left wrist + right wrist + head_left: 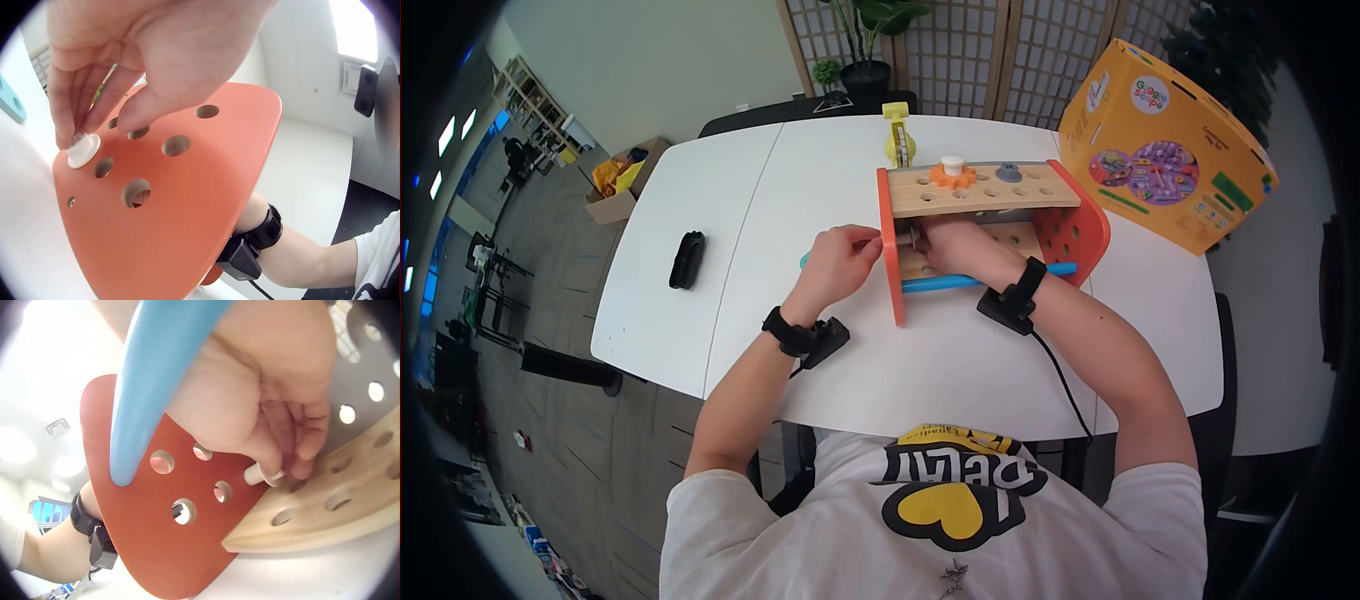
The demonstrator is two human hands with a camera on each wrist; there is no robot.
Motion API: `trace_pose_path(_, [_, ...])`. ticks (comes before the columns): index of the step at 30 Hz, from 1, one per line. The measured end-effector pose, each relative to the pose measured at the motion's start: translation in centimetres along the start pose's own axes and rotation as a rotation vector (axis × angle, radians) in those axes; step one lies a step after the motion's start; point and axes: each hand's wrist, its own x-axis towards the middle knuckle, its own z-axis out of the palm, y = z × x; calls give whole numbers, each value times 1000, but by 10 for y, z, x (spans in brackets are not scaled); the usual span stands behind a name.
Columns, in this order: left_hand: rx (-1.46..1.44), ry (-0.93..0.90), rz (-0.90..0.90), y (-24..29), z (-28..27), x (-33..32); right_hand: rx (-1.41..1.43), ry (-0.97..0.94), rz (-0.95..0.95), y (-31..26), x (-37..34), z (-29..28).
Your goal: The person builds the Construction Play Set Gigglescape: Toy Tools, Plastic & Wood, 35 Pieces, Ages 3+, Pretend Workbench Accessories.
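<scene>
My left hand [838, 264] is at the outer face of the red-orange side panel [187, 194] of a toy wooden workbench. Its fingers pinch a white flanged bolt [84, 152] set against a hole near the panel's corner. Through the open front of the workbench, my right hand [960, 247] reaches to the same panel's inner face. There its thumb and fingertips pinch a white flanged piece [255, 475] at the panel, just above the perforated wooden shelf [312, 506]. A blue bar [156, 381] crosses in front of the right hand.
On the workbench top sit an orange gear [952, 177] and a grey piece [1008, 173]. Behind stands a yellow-green toy [899, 140]. A large orange box [1165, 150] occupies the back right, a black case [687, 260] the left. A teal perforated strip [11, 103] lies near the left hand.
</scene>
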Motion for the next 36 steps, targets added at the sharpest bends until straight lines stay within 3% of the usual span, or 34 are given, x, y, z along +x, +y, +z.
trace_pose_path(23, [14, -17, 14, -5, 1, 2, -64, -73, -7, 2, 6, 5])
trace_pose_path(26, [12, -23, 5, -2, 1, 1, -17, 43, -37, 2, 2, 7])
trace_pose_path(36, [-11, -10, -14, -4, 3, 1, -69, 6, 29, -3, 5, 7])
